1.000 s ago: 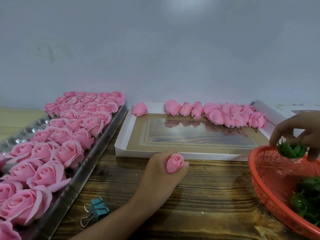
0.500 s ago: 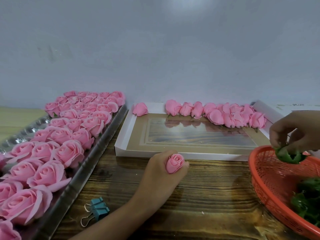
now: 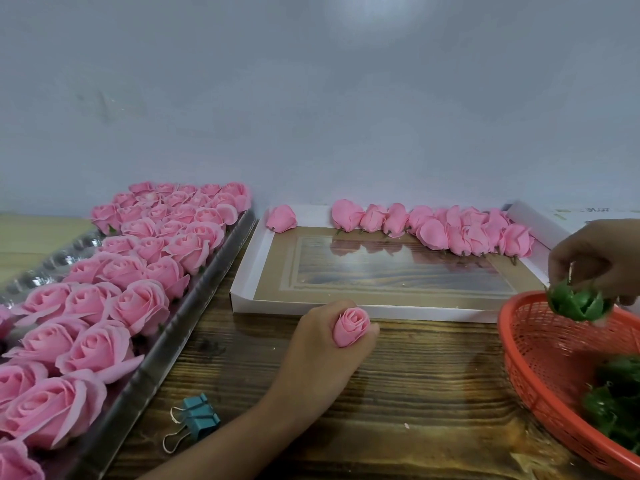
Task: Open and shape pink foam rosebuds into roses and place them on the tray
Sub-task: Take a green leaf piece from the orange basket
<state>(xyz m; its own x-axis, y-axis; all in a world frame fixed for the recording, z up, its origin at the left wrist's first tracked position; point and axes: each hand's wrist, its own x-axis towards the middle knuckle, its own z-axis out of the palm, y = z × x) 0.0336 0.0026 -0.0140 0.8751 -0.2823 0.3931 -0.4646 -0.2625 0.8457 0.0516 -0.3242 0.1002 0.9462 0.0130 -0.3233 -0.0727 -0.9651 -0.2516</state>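
My left hand (image 3: 322, 348) rests on the wooden table and grips a pink foam rosebud (image 3: 350, 325), bud tip pointing up. My right hand (image 3: 599, 258) hovers over the rim of an orange basket (image 3: 526, 344) at the right and pinches a green leafy calyx (image 3: 576, 303). A silver tray (image 3: 173, 334) at the left is packed with several opened pink roses (image 3: 138, 303). Behind my left hand lies a shallow white box lid (image 3: 263, 265) with a row of closed pink rosebuds (image 3: 446, 230) along its far edge.
More green calyxes (image 3: 613, 400) lie inside the basket. A teal binder clip (image 3: 195, 419) lies on the table beside the tray's near right edge. A pale wall rises straight behind the box lid. One lone rosebud (image 3: 282, 218) sits at the lid's far left corner.
My right hand has lifted a green calyx up out of the basket and drawn it slightly left. My left hand and its rosebud have stayed put.
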